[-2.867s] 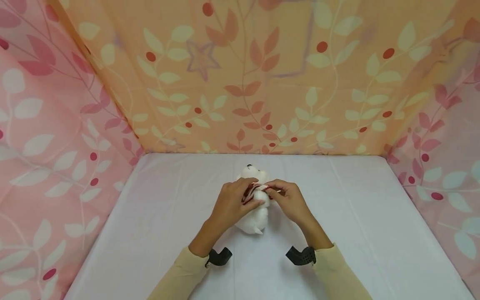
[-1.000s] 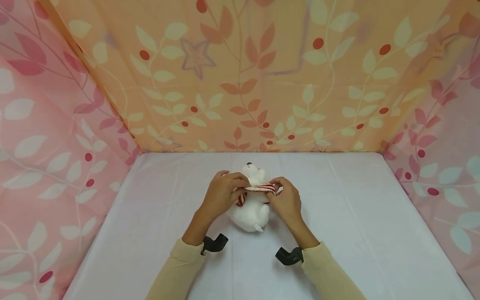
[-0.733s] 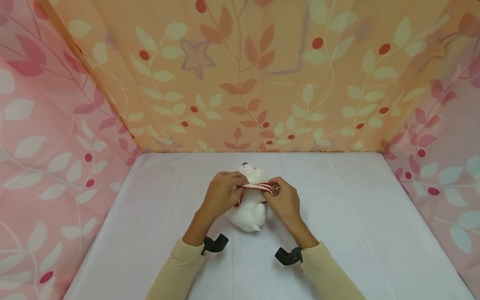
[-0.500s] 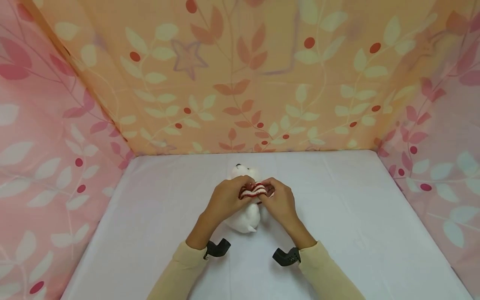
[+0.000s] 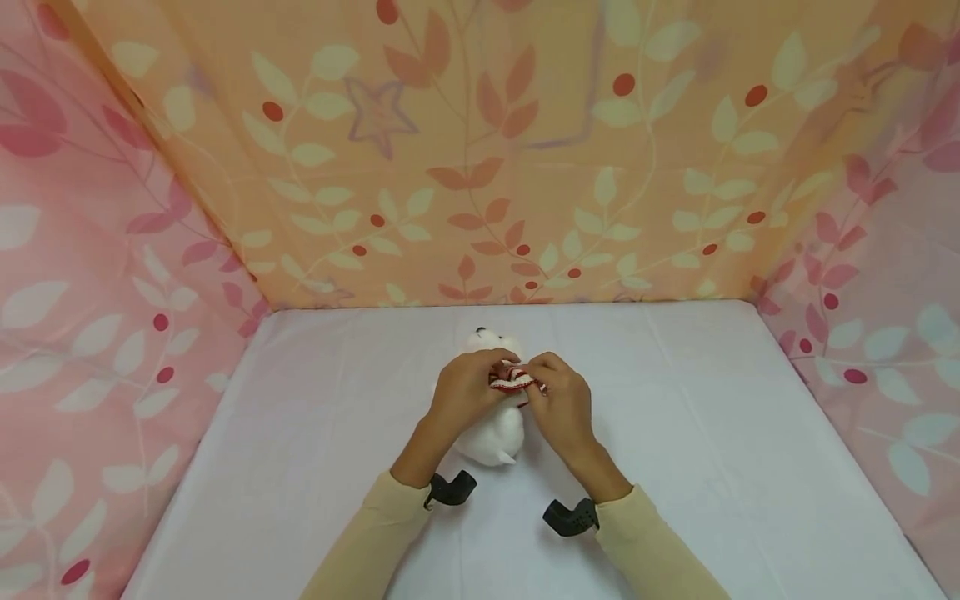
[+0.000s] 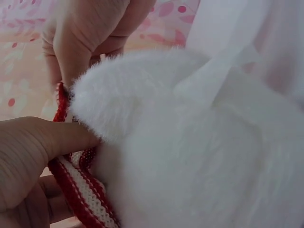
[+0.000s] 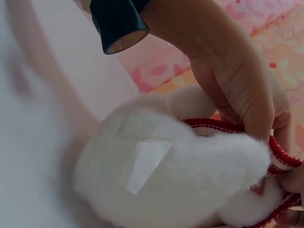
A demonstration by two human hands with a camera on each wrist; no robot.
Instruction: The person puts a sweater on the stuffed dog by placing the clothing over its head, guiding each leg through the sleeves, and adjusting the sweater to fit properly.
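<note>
Mid-table, the white plush toy (image 5: 491, 429) lies with its head at the far end. The left hand (image 5: 463, 392) and right hand (image 5: 558, 402) both pinch its red-and-white scarf (image 5: 512, 382). Only the right wrist view shows a white tag (image 7: 145, 164) on the plush.

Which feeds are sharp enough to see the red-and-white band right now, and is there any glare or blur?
Head view: even, soft light, no glare, striped band small. Left wrist view: plush toy fills the frame, band weave crisp. Right wrist view: tabletop and near edges blurred, toy fur sharp.
</note>
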